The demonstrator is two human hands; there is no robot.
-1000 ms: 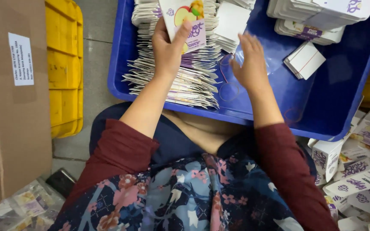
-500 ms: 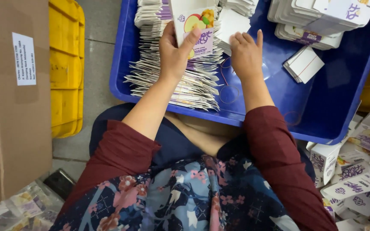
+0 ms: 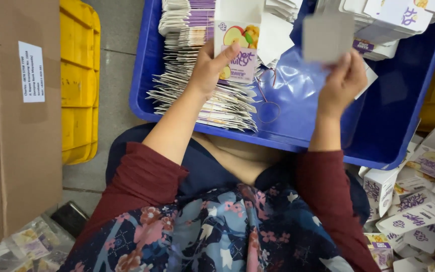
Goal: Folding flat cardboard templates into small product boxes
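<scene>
My left hand (image 3: 210, 68) grips a small opened carton (image 3: 236, 48), white and purple with a fruit picture, above a long row of flat cartons (image 3: 205, 95) in the blue tray (image 3: 393, 126). My right hand (image 3: 343, 83) is raised over the middle of the tray, pinching a blurred grey card (image 3: 327, 36) by its lower edge. Red rubber bands (image 3: 268, 108) lie on the tray floor between my hands.
More stacked flat cartons (image 3: 383, 20) fill the tray's far right. Folded-up cartons (image 3: 419, 201) are piled at my right side. A yellow crate (image 3: 79, 75) and a brown cardboard box (image 3: 13, 116) stand to the left. Plastic bags (image 3: 26, 247) lie at bottom left.
My right hand has moved right and lifted from the stack, now holding up a grey card. The left hand still holds the carton, shifted slightly right.
</scene>
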